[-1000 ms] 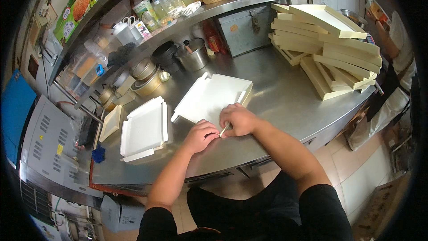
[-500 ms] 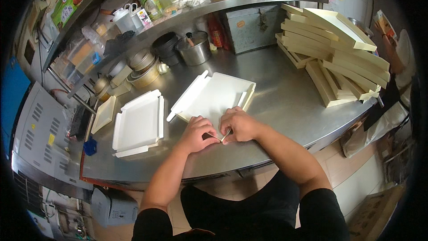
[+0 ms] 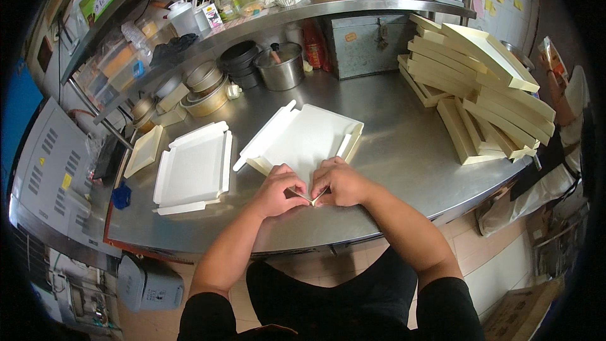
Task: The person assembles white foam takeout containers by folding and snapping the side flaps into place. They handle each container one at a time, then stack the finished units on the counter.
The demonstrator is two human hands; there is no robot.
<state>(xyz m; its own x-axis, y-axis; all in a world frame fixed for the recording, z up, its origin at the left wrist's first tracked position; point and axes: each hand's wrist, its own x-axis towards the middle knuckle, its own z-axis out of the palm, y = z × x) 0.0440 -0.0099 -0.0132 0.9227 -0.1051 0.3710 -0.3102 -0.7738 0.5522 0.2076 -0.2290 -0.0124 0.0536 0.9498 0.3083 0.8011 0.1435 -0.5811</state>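
A partly folded white cardboard tray lies in front of me, its near corner pointing toward my body. My left hand pinches the wall on the left side of that corner, with thumb and fingers closed on the card. On the other side of the corner, my right hand grips the adjoining wall the same way. The two walls meet upright between my thumbs. Along the far left side a flap stands partly raised, and a short flap is folded inward on the right. Fingers hide part of the corner.
Another partly folded white tray lies to the left, beside a small cream tray. Finished cream trays are piled at the right. Pots and a grey metal box stand at the back under a shelf.
The view has shifted slightly. Both hands keep their hold at the tray's near corner, and the walls there seem a little more upright.
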